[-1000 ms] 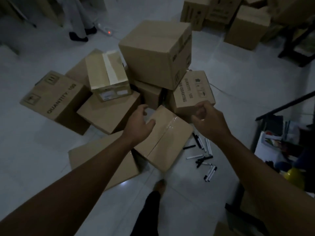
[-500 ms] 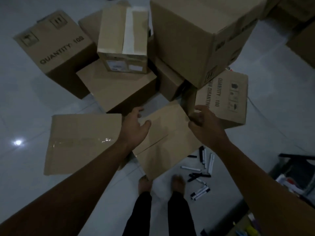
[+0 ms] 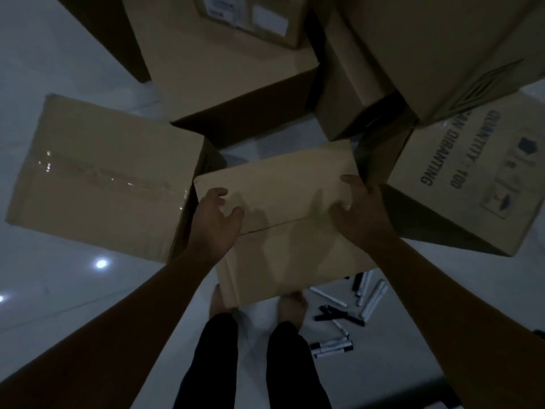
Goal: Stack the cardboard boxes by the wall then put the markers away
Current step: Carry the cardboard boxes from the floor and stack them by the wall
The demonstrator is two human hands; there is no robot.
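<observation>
A person stands on a pale, shiny floor [image 3: 73, 290] and looks down at a heap of brown boxes. Both hands are on one small box [image 3: 283, 225] right in front of the person's legs. The left hand [image 3: 215, 222] holds the left side of the small box, with the thumb on top and the fingers bent over the edge. The right hand [image 3: 359, 214] holds the right side the same way, with its fingers curled on the top. The two hands are apart, one on each side of the box. You cannot tell if the small box sits on the floor or is a bit up in the air.

A big taped box [image 3: 103, 178] lies just to the left of the small one. A box with black letters [image 3: 477, 178] sits to the right. More boxes are piled behind, and one of them is a very big box [image 3: 442, 45] that leans on the others. A box with white labels [image 3: 244, 16] is at the top.

The markers [image 3: 345, 314] lie loose on the floor near the person's right foot [image 3: 290, 308], below the small box. Some are black and some are white. They point every which way.
</observation>
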